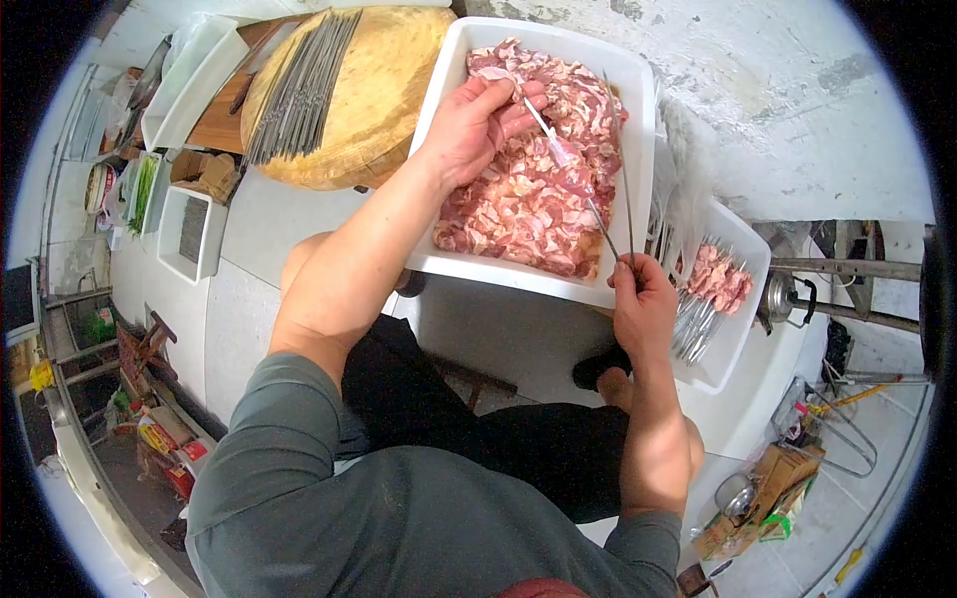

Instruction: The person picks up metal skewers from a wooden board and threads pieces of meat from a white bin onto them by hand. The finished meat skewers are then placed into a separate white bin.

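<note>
My left hand (480,128) is over the white tub (429,110) of raw sliced meat (518,224), its fingers pinching a pale piece of meat (495,74) near the tip of a metal skewer (602,221). Threaded partway along that skewer is some meat (568,164). At the tub's near right corner, my right hand (646,299) closes around the skewer's lower end. A second thin skewer (629,204) also rises from my right hand, and it looks bare.
Many bare skewers (304,90) lie on a round wooden board (409,70) at left. To the right, a white tray (743,234) holds skewers loaded with meat (716,279). A kettle (783,299) stands beyond it. A white bin (189,234) sits at far left.
</note>
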Motion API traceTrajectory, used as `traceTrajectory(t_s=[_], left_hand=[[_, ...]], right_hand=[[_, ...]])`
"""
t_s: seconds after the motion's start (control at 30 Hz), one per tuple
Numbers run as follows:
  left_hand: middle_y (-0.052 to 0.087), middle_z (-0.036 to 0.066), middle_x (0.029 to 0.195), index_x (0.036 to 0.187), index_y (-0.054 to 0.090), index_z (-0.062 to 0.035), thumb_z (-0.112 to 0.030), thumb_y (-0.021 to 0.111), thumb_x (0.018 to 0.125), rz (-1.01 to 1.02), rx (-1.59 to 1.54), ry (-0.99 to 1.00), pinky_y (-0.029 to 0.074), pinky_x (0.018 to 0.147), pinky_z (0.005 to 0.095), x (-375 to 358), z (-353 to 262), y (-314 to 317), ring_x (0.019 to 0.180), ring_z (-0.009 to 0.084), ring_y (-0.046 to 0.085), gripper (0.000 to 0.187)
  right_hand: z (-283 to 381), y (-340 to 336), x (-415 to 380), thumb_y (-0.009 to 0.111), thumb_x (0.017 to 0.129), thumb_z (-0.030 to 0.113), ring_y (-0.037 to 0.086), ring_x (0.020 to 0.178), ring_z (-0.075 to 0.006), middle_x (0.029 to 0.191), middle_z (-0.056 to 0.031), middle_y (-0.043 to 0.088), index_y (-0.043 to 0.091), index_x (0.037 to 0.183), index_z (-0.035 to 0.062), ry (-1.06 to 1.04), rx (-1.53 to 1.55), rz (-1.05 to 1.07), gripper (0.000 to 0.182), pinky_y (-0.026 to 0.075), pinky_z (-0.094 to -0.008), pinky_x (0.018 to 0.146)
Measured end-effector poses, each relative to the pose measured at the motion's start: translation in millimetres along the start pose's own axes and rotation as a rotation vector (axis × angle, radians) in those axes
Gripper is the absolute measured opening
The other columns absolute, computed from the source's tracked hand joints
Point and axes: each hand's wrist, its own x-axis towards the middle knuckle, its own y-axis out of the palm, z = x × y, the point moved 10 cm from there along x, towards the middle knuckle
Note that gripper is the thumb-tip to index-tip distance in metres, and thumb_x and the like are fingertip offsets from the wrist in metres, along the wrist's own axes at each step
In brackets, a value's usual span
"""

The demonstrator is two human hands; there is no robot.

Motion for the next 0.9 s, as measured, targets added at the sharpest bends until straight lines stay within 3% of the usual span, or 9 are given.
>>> traceTrajectory(t_s=[0.9], left_hand=[[0.064,0.016,0.115,0.119,0.054,0.001,-0.011,0.051,0.099,-0.127,0.037,-0.011,0.057,0.088,0.0339,1,2,-13,0.106,0.0244,0.065,0.023]], right_hand=[[2,-1,-2,0.063,0.089,0.016,0.066,0.07,-0.0194,0.078,-0.0143,0.069,0.066,0.097,-0.0002,-0.01,0.011,-0.001,0.019,0.051,-0.0323,0.068]])
